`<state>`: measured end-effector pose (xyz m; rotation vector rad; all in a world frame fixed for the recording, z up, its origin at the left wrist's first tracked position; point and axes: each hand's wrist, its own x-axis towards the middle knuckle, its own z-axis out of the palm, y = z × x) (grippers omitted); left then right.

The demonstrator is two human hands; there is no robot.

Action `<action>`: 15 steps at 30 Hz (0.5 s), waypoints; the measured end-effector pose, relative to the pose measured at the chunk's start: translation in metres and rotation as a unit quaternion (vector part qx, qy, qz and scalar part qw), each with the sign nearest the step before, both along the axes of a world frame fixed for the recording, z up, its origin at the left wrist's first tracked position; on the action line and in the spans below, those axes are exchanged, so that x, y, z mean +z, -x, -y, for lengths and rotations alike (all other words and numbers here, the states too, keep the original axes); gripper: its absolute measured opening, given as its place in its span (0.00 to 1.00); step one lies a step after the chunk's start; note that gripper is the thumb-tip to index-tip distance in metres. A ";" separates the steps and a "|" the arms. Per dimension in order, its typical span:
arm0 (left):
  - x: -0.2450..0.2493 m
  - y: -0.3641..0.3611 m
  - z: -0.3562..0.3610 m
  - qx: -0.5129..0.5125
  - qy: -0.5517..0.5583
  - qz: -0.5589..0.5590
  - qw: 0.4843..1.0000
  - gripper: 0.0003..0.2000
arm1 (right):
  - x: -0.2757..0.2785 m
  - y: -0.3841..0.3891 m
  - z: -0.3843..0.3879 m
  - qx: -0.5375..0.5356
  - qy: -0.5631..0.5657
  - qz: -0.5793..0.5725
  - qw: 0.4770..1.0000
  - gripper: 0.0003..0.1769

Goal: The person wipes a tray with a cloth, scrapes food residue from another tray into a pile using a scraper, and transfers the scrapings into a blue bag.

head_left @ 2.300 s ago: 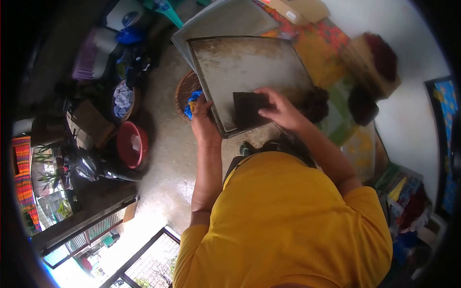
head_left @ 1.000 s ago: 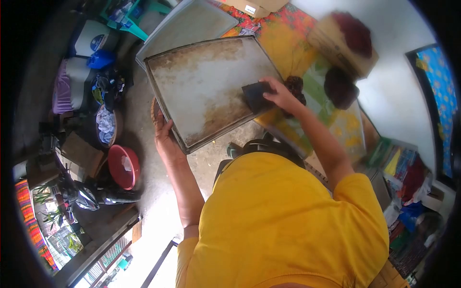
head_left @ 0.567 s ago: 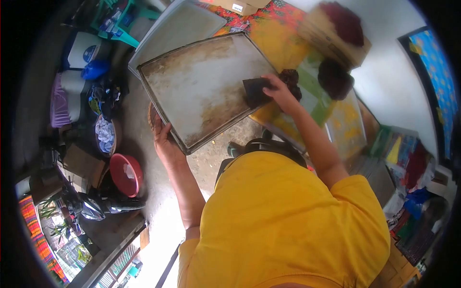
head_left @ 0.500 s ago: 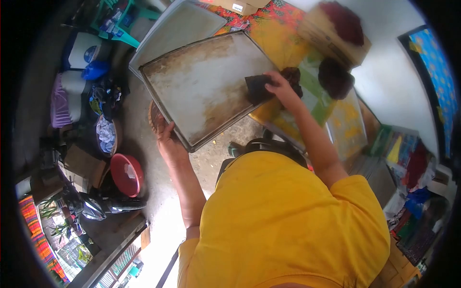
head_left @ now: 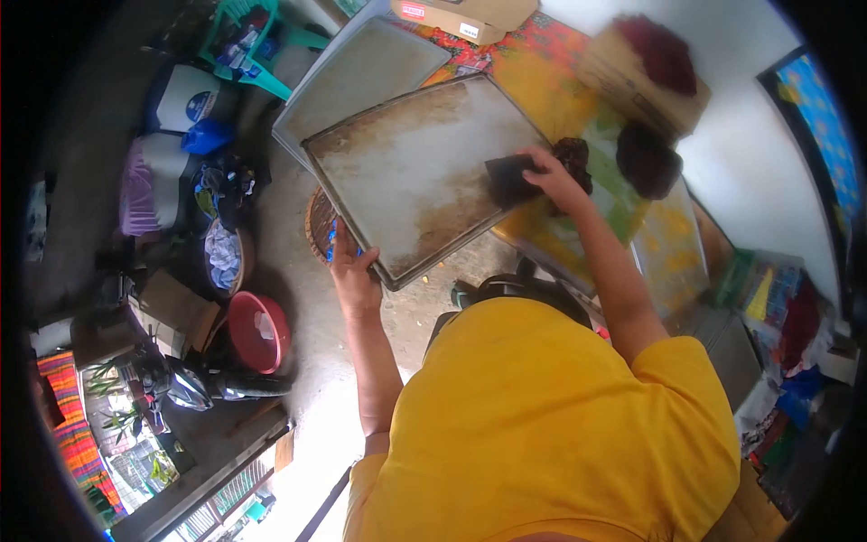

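Observation:
A baking tray [head_left: 406,167] with a raised rim and brown stains is tilted in front of me. My left hand [head_left: 355,275] grips it at its near left corner, thumb by the rim and fingers along the outer edge. In my right hand [head_left: 553,179] is a dark flat square piece [head_left: 511,181], pinched between thumb and fingers and lying against the tray's right side. I cannot tell what that piece is made of. Behind the tray, a second grey tray [head_left: 370,77] is partly covered by it. Dark clumped material [head_left: 573,163] lies just past my right hand.
On the table's yellow and green cover [head_left: 528,77] stand cardboard boxes [head_left: 483,14], one topped by a dark red bundle [head_left: 657,50]. Another dark lump [head_left: 648,161] sits nearby. Below left, a woven basket [head_left: 318,226], a red basin [head_left: 259,330] and a green chair [head_left: 262,54] occupy the floor.
The whole view has shifted, so tray and hands appear farther right. My left hand's fingers now show straighter along the tray edge. The dark piece stays near the same part of the tray.

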<state>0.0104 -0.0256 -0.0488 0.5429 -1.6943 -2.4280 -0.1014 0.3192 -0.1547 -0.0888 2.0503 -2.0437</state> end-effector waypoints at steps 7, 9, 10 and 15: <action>0.005 -0.007 0.002 0.015 0.025 -0.010 1.000 0.40 | -0.029 0.035 -0.089 -0.205 -0.139 -0.013 0.969 0.26; 0.008 -0.010 0.005 0.023 0.013 -0.012 1.000 0.38 | 0.002 0.031 -0.082 -0.288 -0.043 0.091 0.952 0.27; 0.007 -0.009 0.005 0.029 -0.002 -0.021 0.999 0.37 | -0.004 0.032 -0.086 -0.325 -0.007 0.091 0.941 0.28; 0.001 -0.008 0.006 0.049 0.004 0.017 0.999 0.30 | -0.039 0.042 -0.123 -0.480 0.100 0.112 0.864 0.36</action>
